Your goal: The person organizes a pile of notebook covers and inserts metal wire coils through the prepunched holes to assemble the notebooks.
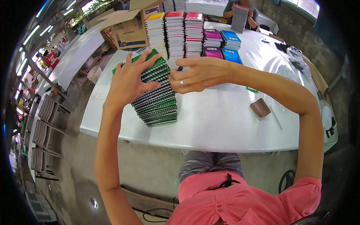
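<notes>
Resting on tabletop (225,125), green notebook stack (159,98) is looking heavy, wire coils (157,112) springy; broad grip around sides is seeming best. Left hand (131,75) is clasping top; right hand (195,75) is pinching small dark-blue thing (180,69) beside stack.

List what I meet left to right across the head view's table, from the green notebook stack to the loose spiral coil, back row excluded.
Green notebook stack, right hand, small brown object, loose spiral coil.

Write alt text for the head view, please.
A person's left hand rests on a stack of green spiral-bound notebooks on a white table; the right hand holds a dark blue object beside the bindings. Colourful notebook stacks stand behind.
</notes>
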Tool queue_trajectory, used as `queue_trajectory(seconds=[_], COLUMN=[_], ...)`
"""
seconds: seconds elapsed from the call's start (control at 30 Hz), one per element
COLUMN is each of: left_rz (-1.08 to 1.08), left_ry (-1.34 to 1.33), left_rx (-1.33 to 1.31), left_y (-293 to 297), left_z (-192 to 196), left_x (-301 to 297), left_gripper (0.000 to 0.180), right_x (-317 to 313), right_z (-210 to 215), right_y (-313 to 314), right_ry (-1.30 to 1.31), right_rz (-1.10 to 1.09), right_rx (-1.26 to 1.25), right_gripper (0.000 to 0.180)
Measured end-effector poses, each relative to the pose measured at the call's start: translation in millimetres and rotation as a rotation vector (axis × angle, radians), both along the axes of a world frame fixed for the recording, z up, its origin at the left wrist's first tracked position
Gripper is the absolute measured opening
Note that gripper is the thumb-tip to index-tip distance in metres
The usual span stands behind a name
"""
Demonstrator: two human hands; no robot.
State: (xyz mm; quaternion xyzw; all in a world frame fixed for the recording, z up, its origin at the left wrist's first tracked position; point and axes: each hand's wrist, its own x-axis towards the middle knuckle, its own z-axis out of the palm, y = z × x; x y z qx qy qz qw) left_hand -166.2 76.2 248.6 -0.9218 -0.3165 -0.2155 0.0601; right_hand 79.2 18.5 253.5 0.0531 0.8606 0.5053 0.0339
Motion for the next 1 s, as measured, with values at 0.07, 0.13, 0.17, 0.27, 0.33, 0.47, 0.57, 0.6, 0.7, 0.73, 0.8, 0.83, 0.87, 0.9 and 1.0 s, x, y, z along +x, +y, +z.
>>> queue_trajectory(seconds=[0.07, 0.13, 0.17, 0.27, 0.33, 0.47, 0.57, 0.6, 0.7, 0.73, 0.8, 0.83, 0.87, 0.9, 1.0], left_rz=[0.0, 0.003, 0.013, 0.023, 0.0, 0.001, 0.016, 0.021, 0.004, 0.004, 0.004, 0.007, -0.002, -0.01, 0.002], left_ry=[0.001, 0.001, 0.006, 0.025, 0.009, 0.013, 0.017, 0.018, 0.01, 0.012, 0.015, 0.019, 0.01, 0.001, 0.008], left_rx=[-0.001, -0.002, -0.006, -0.034, -0.029, 0.001, 0.0, -0.001, -0.011, -0.011, 0.007, 0.008, 0.001, -0.005, -0.02], left_y=[0, 1, 2, -1, 2, -2, -2, -1, -2, -2, -2, 0, 2, 4, 6], left_z=[0, 0, -1, 2, 2, 1, 1, 2, 2, 2, 2, 2, 0, -1, -3], left_x=[0, -2, -3, -3, -3, -2, -3, -3, 0, 0, 1, -2, -3, -5, -8], left_gripper=[0.077, 0.077, 0.077, 0.081, 0.081, 0.079, 0.08, 0.08, 0.081, 0.081, 0.081, 0.081, 0.081, 0.082, 0.081], right_x=[-8, -31, -47, -56, -37, -10, -10, -6, -3, -4, -7, -16, -25, -37, -59], right_z=[-4, -22, -33, -34, -15, -2, -11, -12, -13, -12, -13, -18, -22, -27, -35], right_y=[-9, -39, -54, -63, -45, -23, -8, -6, -4, -5, -10, -21, -33, -43, -48], right_ry=[0.019, 0.153, 0.186, 0.188, 0.246, 0.095, 0.03, 0.029, 0.009, 0.014, 0.02, 0.094, 0.165, 0.165, 0.096], right_rz=[0.0, -0.403, -0.544, -0.79, -0.565, -0.113, -0.036, -0.041, -0.048, -0.035, -0.023, -0.243, -0.469, -0.47, -0.938], right_rx=[-0.05, 0.047, 0.133, 0.073, -0.108, -0.037, 0.004, 0.005, 0.032, 0.005, -0.023, -0.102, -0.185, -0.188, -0.215], right_gripper=[0.019, 0.014, 0.016, 0.013, 0.017, 0.026, 0.024, 0.024, 0.024, 0.021, 0.018, 0.015, 0.013, 0.013, 0.018])
